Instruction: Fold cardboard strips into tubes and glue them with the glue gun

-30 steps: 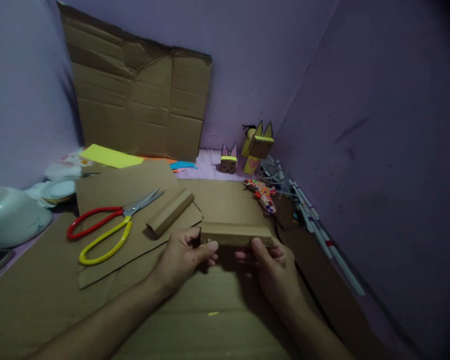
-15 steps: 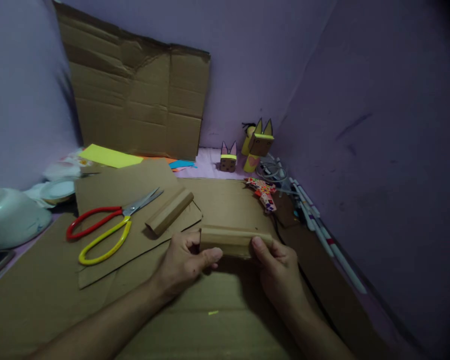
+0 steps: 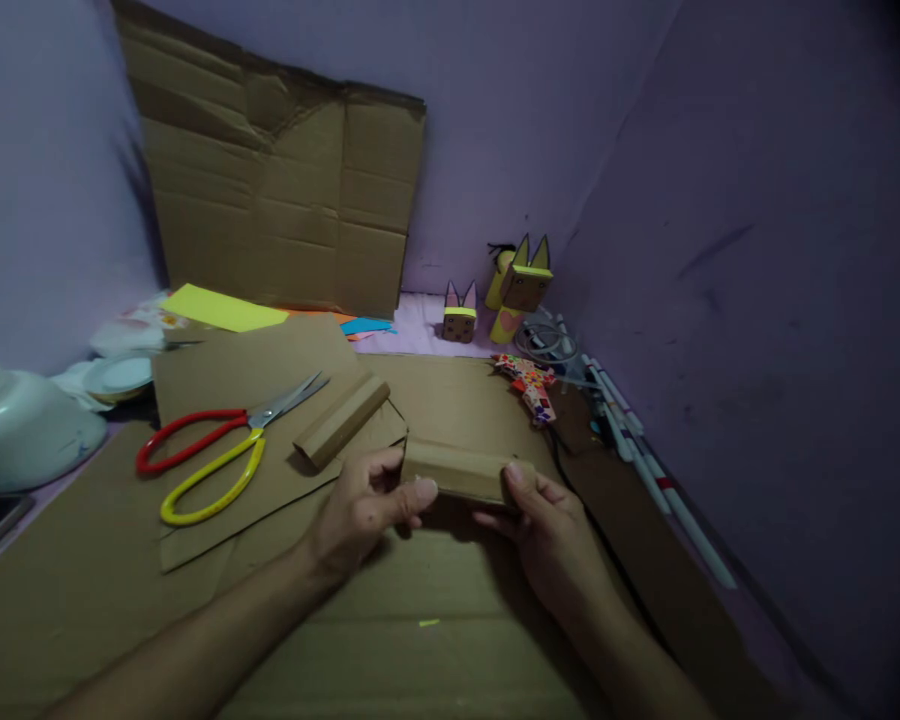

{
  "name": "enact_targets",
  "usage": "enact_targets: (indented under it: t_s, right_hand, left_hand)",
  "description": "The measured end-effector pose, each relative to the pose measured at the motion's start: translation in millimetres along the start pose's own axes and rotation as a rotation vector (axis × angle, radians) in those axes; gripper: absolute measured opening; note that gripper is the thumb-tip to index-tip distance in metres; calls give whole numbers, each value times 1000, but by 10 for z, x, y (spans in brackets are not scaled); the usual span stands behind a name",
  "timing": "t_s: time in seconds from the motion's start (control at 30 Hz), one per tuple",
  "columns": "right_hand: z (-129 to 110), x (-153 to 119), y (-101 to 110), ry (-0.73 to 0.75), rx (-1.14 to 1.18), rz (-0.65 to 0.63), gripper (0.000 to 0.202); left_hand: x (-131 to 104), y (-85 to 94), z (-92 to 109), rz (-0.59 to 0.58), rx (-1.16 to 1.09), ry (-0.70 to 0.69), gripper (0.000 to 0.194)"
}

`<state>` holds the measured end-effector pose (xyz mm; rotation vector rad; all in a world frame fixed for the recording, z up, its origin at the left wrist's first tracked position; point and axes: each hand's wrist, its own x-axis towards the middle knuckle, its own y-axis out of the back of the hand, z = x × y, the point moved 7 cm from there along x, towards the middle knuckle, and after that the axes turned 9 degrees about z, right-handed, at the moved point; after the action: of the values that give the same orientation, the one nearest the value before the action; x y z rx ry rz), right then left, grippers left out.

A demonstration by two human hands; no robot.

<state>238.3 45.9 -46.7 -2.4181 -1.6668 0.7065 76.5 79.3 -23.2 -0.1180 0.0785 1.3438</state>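
Note:
A folded brown cardboard tube point(image 3: 461, 470) is held level above the cardboard-covered table. My left hand point(image 3: 371, 505) pinches its left end, thumb in front. At the other end, my right hand point(image 3: 551, 520) grips it with the thumb on the front face and fingers behind and below. A second cardboard tube point(image 3: 343, 420) lies slantwise on a loose cardboard sheet point(image 3: 270, 350), left of the held one. Scissors point(image 3: 255, 430) with one red and one yellow handle rest partly open on the same sheet.
Small cardboard animal heads point(image 3: 459, 322) with paper ears stand at the back. A patterned paper piece point(image 3: 529, 385) lies right of centre, near rolled paper sticks point(image 3: 667, 490) along the wall. A white bowl point(image 3: 30, 425) sits at left. Creased cardboard point(image 3: 285, 190) leans on the wall.
The held tube has tipped slightly, its right end now lower and its lower edge showing. My right hand has shifted a little down and left, with fingers reaching under the tube.

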Motion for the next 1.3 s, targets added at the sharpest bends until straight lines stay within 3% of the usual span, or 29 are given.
enact_targets:
  t_s: [0.17, 0.37, 0.63, 0.73, 0.8, 0.9, 1.0, 1.1, 1.17, 1.23, 1.3]
  right_hand:
    - [15, -26, -38, 43, -52, -97, 33]
    - [-28, -50, 43, 148, -219, 59, 28]
    - [-96, -2, 68, 235, -251, 9, 31]
    - [-122, 8, 144, 277, -284, 47, 29]
    - [-148, -15, 167, 305, -302, 84, 27]
    - [-153, -58, 129, 299, -359, 92, 29]
    - [-126, -80, 21, 264, -285, -9, 25]
    - [-127, -77, -42, 248, -61, -81, 37]
    - [-139, -60, -13, 254, 58, -22, 41]
    - [-138, -49, -26, 244, 122, 3, 43]
    - [-117, -40, -127, 188, 134, -65, 42]
  left_hand:
    - [-15, 25, 41, 98, 64, 27, 21]
    - [-36, -43, -11, 60, 55, 49, 22]
    - [-35, -29, 61, 11, 145, -60, 16]
    - [-66, -93, 167, -77, 124, -193, 14]
    - [-85, -98, 237, -71, 129, -269, 17]
    - [-63, 26, 200, 104, 126, -181, 22]
    - [-37, 121, 91, 218, 35, -58, 28]
    - [-9, 91, -22, 217, -71, 38, 31]
    - [-5, 13, -72, 180, -145, 95, 34]
    - [-16, -80, -84, 124, -203, 125, 40]
    - [-37, -141, -74, 65, -241, 142, 45]
